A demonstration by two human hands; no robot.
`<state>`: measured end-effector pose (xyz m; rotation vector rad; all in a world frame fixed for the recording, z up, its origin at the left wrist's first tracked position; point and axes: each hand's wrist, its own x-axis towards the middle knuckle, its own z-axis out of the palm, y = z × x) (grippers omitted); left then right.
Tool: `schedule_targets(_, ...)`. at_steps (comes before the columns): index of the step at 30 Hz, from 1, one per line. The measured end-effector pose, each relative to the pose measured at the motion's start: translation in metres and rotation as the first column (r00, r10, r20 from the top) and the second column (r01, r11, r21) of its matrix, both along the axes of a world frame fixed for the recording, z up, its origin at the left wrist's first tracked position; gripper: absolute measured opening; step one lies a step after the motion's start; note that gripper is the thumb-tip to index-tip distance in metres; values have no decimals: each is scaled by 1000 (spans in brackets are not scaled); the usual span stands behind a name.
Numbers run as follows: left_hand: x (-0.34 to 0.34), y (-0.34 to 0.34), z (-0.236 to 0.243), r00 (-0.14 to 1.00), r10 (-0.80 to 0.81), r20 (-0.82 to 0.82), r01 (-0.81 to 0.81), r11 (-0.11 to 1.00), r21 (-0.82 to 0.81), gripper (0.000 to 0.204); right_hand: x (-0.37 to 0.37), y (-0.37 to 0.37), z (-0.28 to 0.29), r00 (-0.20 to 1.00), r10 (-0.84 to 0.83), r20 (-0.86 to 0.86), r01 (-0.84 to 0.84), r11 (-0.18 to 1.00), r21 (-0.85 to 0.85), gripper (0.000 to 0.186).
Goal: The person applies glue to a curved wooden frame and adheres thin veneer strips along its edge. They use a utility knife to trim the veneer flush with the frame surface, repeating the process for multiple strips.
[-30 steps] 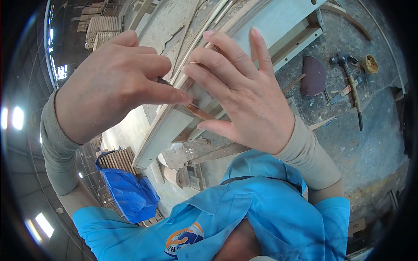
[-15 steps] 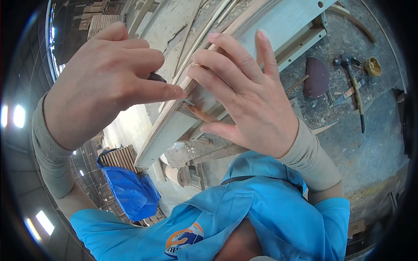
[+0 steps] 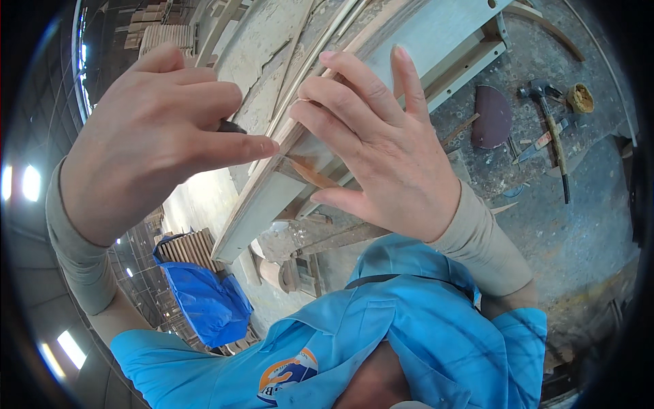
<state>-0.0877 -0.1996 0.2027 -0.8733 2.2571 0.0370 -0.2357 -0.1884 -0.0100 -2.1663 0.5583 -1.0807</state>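
My left hand (image 3: 153, 146) is closed around a slim tool with a dark handle (image 3: 232, 127); its forefinger points along the tool at the edge of a long pale wooden frame (image 3: 253, 198). The tool's tip is hidden behind that finger. My right hand (image 3: 398, 153) lies across the frame with fingers spread, fingertips at the far edge strip. Its thumb reaches toward a thin orange-brown piece (image 3: 312, 173) inside the frame, which may be bare wood or veneer. Whether the thumb touches it I cannot tell.
On the grey worktop to the right are a hammer (image 3: 550, 133), a dark maroon half-round disc (image 3: 492, 117), a flat blade (image 3: 541, 144) and a small tub of yellowish paste (image 3: 581, 99). A blue sheet (image 3: 208, 300) hangs by stacked slats at lower left.
My left hand has drawn slightly left, away from the right fingers. The metal tip that showed by its forefinger is now out of sight. The right hand stays nearly still on the frame.
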Motion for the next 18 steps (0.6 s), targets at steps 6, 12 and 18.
schedule_targets(6, -1, -3, -4, 994, -65, -83, 65, 998, -5, 33, 0, 0, 1, 1000, -21, 2, 21, 1000, -4, 79)
schedule_targets(12, 4, 2, -15, 995, 6, -104, -1, 999, 48, 33, -2, 3, -2, 1000, -13, -4, 13, 1000, -19, 76)
schedule_targets(18, 8, -3, -24, 988, 1, -154, 13, 996, 87, 33, -1, 1, -1, 999, -46, -7, 46, 999, -18, 73)
